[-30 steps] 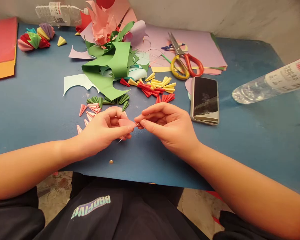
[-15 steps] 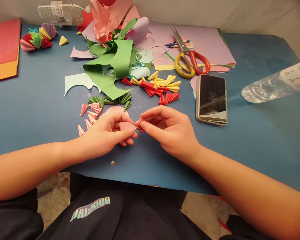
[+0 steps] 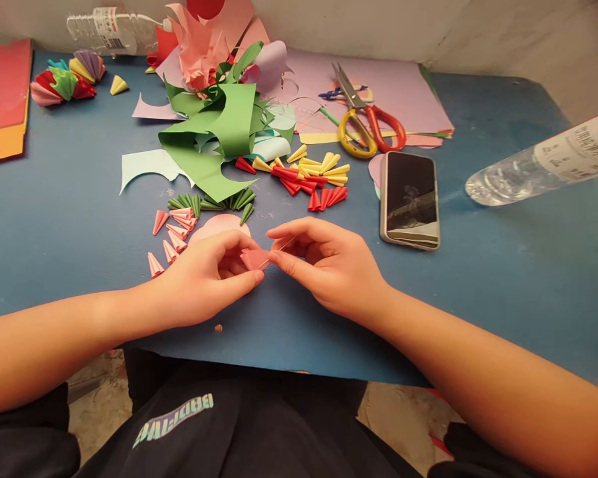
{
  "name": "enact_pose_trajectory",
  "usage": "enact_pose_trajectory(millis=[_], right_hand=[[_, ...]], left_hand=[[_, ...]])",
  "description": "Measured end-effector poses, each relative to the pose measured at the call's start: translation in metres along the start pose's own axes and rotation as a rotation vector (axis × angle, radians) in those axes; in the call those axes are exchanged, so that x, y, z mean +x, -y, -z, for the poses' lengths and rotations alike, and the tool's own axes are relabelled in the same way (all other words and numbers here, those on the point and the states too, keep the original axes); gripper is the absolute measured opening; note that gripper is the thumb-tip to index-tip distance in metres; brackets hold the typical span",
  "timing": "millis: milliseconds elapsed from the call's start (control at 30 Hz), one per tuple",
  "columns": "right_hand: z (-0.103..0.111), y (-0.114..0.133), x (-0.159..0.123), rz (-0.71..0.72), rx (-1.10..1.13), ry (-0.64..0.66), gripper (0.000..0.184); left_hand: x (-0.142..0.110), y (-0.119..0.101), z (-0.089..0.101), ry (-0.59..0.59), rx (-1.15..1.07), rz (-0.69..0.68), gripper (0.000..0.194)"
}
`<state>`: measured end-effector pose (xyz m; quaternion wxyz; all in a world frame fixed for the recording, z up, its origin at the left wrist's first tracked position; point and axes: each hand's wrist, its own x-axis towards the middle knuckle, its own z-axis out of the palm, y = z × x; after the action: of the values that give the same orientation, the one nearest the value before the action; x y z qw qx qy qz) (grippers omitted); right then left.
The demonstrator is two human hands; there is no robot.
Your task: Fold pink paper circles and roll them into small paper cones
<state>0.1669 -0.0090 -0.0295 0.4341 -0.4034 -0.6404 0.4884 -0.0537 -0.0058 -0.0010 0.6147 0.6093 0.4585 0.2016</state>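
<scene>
A small pink paper piece (image 3: 253, 259), partly curled, sits between my two hands. My left hand (image 3: 212, 275) is closed on it with thumb and fingers. At the paper's right tip my right hand (image 3: 329, 269) pinches a thin needle-like stick (image 3: 288, 244), which lies along the paper; its exact kind is too fine to tell. Beyond my left hand lie several rolled pink paper cones (image 3: 178, 231) and a stack of pink paper rounds (image 3: 222, 228), partly covered by the hand. Green cones (image 3: 212, 201) and red and yellow cones (image 3: 309, 176) lie farther back.
Green paper scraps (image 3: 236, 119) pile up at the back middle. Scissors (image 3: 363, 119) rest on purple sheets (image 3: 403, 99). A phone (image 3: 410, 199) and a water bottle (image 3: 528, 166) lie to the right. Pleated paper pieces (image 3: 67, 79) and a red folder (image 3: 2, 86) are at back left.
The pink paper has turned and is now curled around the stick near its tip. My left fingers have shifted, my right thumb has moved onto the paper's edge. The view swayed slightly.
</scene>
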Motion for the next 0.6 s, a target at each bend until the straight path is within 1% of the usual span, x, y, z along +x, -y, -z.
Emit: enact_pose_trajectory(millis=[100,200,267,333,400,500,600], right_hand=[[0.000,-0.001,0.000,-0.014,0.033,-0.011,0.024],[-0.002,-0.001,-0.001,-0.063,0.143,-0.016,0.029],[-0.004,0.000,0.000,-0.130,0.252,-0.024,0.037],[-0.006,0.001,0.002,-0.204,0.355,-0.032,0.048],[-0.007,0.002,0.004,-0.257,0.417,-0.039,0.057],[-0.009,0.004,0.005,-0.290,0.423,-0.052,0.056],[-0.010,0.005,0.004,-0.272,0.390,-0.061,0.052]], left_hand=[[0.001,-0.003,0.000,-0.032,-0.009,-0.010,0.026],[0.003,-0.005,0.001,-0.023,-0.069,-0.002,0.026],[0.004,-0.005,0.002,-0.012,-0.098,-0.008,0.024],[0.004,-0.005,0.002,-0.011,-0.108,-0.012,0.023],[0.004,-0.004,0.003,-0.022,-0.102,-0.010,0.025],[0.003,-0.004,0.003,-0.032,-0.078,0.023,0.027],[0.003,-0.007,0.003,-0.011,-0.060,0.054,0.027]])
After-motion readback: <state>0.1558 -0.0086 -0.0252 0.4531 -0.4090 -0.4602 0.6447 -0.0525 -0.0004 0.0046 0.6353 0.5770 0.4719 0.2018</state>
